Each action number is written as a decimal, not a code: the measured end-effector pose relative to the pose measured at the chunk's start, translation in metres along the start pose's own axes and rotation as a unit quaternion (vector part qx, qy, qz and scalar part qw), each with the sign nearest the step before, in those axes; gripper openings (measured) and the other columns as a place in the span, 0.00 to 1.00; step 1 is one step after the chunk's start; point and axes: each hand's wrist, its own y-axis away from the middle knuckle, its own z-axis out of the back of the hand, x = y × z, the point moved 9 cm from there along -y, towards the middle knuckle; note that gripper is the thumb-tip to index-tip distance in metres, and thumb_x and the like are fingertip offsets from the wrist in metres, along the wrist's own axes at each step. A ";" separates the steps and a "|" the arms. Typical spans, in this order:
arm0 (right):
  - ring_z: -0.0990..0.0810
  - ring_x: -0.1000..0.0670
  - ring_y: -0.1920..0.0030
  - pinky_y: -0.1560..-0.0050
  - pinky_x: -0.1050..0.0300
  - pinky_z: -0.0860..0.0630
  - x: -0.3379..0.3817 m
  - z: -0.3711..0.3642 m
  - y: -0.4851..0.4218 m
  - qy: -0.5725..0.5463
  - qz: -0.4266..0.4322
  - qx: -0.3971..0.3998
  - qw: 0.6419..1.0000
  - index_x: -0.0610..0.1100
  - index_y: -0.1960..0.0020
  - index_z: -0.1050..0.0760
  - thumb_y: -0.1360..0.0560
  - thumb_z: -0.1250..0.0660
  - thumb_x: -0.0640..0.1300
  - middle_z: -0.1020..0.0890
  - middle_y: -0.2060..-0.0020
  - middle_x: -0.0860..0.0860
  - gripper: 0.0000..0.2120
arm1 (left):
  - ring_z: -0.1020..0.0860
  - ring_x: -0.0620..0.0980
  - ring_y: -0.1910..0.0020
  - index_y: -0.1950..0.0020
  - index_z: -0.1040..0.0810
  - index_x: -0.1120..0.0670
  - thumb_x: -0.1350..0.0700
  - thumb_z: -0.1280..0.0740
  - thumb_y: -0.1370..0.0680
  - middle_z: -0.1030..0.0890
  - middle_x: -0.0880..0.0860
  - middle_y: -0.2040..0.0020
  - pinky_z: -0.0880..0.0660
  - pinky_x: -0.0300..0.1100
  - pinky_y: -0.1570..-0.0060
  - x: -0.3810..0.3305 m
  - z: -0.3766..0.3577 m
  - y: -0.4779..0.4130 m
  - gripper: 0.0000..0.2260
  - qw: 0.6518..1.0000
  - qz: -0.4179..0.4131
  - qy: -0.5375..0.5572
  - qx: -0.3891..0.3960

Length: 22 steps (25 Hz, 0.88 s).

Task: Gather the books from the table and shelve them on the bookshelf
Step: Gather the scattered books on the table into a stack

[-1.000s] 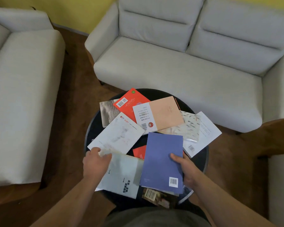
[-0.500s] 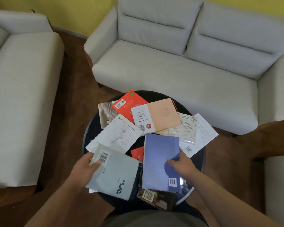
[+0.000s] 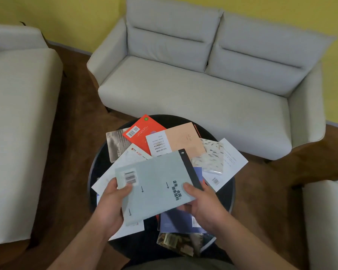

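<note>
Above the round black table (image 3: pixel 99 166), the pale green book (image 3: pixel 156 190) is now up in both hands. Half a second ago it was low on the left, next to the blue book (image 3: pixel 176 221), with only the left hand on it. Now it has swung across and covers most of the blue book. The left hand (image 3: pixel 113 203) grips the end with the bar code, thumb on top and fingers under. The right hand (image 3: pixel 203 207) has left the blue book and grips the other end of the green one, thumb on top near the dark spine (its fingers below are hidden).

The other books have not moved. A red book (image 3: pixel 142 131), a pink book (image 3: pixel 185 139) and some white books (image 3: pixel 232 158) lie spread over the table, partly on top of each other. Behind the table stands a light grey sofa (image 3: pixel 183 90). A second sofa (image 3: pixel 18 123) is on the left. The floor (image 3: pixel 76 123) is brown and the wall (image 3: pixel 281 12) is yellow.
</note>
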 end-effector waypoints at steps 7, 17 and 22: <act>0.16 0.33 0.44 0.41 0.28 0.22 0.066 0.047 0.020 0.039 0.038 -0.074 0.996 0.41 0.41 0.23 0.19 0.36 0.37 0.14 0.48 0.37 0.08 | 0.29 0.47 0.33 0.26 0.32 0.45 0.40 0.28 0.29 0.29 0.42 0.32 0.29 0.43 0.39 -0.031 -0.066 0.004 0.33 0.843 -0.203 -0.498 0.009; 0.20 0.51 0.42 0.37 0.47 0.22 0.094 0.048 0.026 0.249 0.124 -0.147 0.949 0.52 0.32 0.26 0.19 0.37 0.57 0.21 0.39 0.58 0.18 | 0.17 0.52 0.46 0.38 0.25 0.49 0.67 0.35 0.21 0.16 0.48 0.45 0.22 0.45 0.53 0.000 -0.117 -0.010 0.17 0.949 -0.062 -0.274 0.143; 0.20 0.50 0.45 0.48 0.54 0.21 -0.004 0.077 -0.025 0.274 -0.005 -0.128 0.953 0.44 0.30 0.28 0.20 0.34 0.42 0.20 0.35 0.48 0.19 | 0.16 0.49 0.50 0.41 0.23 0.52 0.64 0.33 0.22 0.15 0.52 0.45 0.21 0.43 0.53 0.076 -0.092 -0.038 0.11 0.953 0.049 -0.274 0.119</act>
